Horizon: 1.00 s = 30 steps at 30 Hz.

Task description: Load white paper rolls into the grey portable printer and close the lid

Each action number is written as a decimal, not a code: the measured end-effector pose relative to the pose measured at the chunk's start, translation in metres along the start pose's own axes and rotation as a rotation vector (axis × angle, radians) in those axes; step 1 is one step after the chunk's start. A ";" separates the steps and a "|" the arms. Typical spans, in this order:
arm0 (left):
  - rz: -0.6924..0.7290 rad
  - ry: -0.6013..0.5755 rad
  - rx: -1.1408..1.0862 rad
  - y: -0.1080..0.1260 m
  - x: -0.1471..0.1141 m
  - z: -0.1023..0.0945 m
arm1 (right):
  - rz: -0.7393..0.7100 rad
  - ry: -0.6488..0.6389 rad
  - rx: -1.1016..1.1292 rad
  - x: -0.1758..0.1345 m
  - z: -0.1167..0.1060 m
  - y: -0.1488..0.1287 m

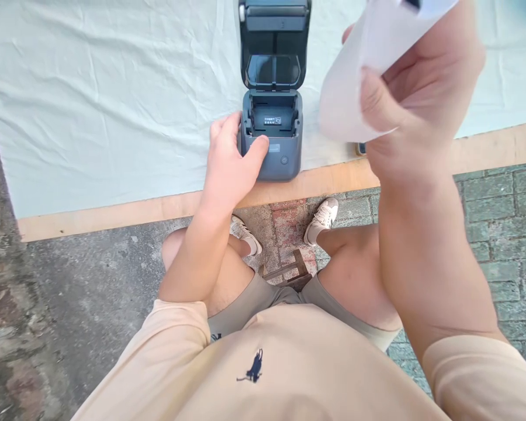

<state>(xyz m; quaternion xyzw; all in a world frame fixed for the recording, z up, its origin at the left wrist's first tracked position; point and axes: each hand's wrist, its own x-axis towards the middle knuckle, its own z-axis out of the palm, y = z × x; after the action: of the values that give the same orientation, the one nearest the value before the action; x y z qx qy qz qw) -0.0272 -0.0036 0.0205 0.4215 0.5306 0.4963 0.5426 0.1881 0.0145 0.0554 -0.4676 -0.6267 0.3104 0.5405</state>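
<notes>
A dark grey label printer [289,153] stands near the table's front edge with its lid [274,44] tipped up and back. Its inner bay [265,110] shows a small white printed marking and holds no roll. My left hand [232,155] grips the printer's left side, thumb on the front top edge. Raised at the upper right, close to the camera, my right hand [416,99] is closed on a white paper roll [348,88], its thumb pressing the paper's edge. The roll is slightly blurred and partly cut off by the top of the picture.
A pale wrinkled cloth [114,105] covers the table, with a bare wooden edge [158,211] in front. A small dark object [360,148] lies near that edge, mostly hidden behind my right hand and the paper. Below are my legs, a wooden stool part [289,272] and paving [504,234].
</notes>
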 end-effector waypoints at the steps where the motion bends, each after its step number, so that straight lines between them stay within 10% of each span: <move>1: 0.103 0.056 0.100 0.004 -0.002 -0.001 | -0.125 -0.021 -0.017 -0.003 0.002 -0.003; 4: 0.306 0.052 0.110 0.019 -0.014 0.000 | -0.314 -0.138 -0.209 -0.016 0.010 -0.016; 11: 0.277 -0.536 -0.161 0.029 -0.019 0.002 | -0.241 -0.258 -0.496 -0.031 0.028 -0.031; 18: 0.380 -0.378 -0.087 0.012 -0.007 0.000 | -0.315 -0.192 -0.349 -0.031 0.031 -0.026; 22: 0.516 -0.380 -0.269 0.014 0.000 0.001 | 0.036 -0.154 -0.054 -0.041 0.034 -0.042; 26: 0.639 -0.441 -0.303 0.014 0.012 -0.003 | 0.595 -0.452 0.413 -0.047 0.039 -0.053; 30: 0.842 -0.474 -0.251 0.002 0.037 -0.018 | 0.658 -0.307 0.637 -0.039 0.032 -0.042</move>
<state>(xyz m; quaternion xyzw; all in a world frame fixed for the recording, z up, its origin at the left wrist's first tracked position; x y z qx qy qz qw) -0.0478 0.0320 0.0151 0.6317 0.1125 0.6229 0.4476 0.1461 -0.0338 0.0711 -0.4011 -0.3917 0.7070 0.4310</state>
